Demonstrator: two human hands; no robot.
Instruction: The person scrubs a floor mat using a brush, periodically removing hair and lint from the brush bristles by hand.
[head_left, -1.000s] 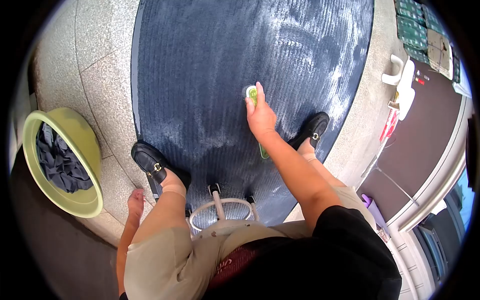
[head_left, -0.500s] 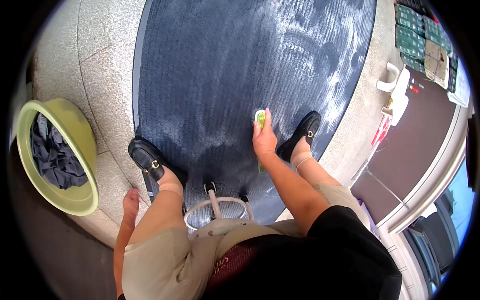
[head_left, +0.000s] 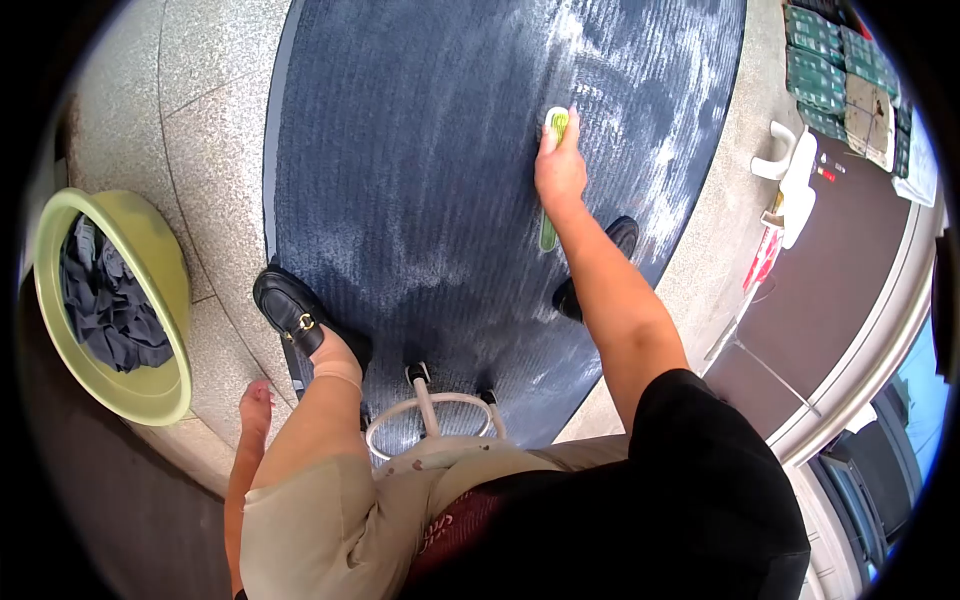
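Observation:
My right hand (head_left: 561, 172) is wrapped around a green-and-white scrub brush (head_left: 557, 122), its head pressed flat to a dark ribbed mat (head_left: 420, 130). The brush's green handle end (head_left: 548, 235) sticks out below the wrist. Whitish, foam-like streaks cover much of the mat, most heavily on the right side. At the left, beside my leg, my left hand (head_left: 256, 403) hangs with fingers curled in, nothing visible in it. Both my black loafers rest on the mat or its edge; my right forearm partly hides the right one (head_left: 622, 236).
A yellow-green basin (head_left: 178, 260) holding dark wet-looking cloth (head_left: 110, 300) stands on the stone paving at left. A stool with pale legs (head_left: 428, 405) is beneath me. At right are green packs (head_left: 815, 78), a white curved object (head_left: 775, 155) and a brown panel (head_left: 835, 270).
My right hand has slid the brush forward and slightly right across the mat, the arm stretching out further. My left hand stays nearly in place.

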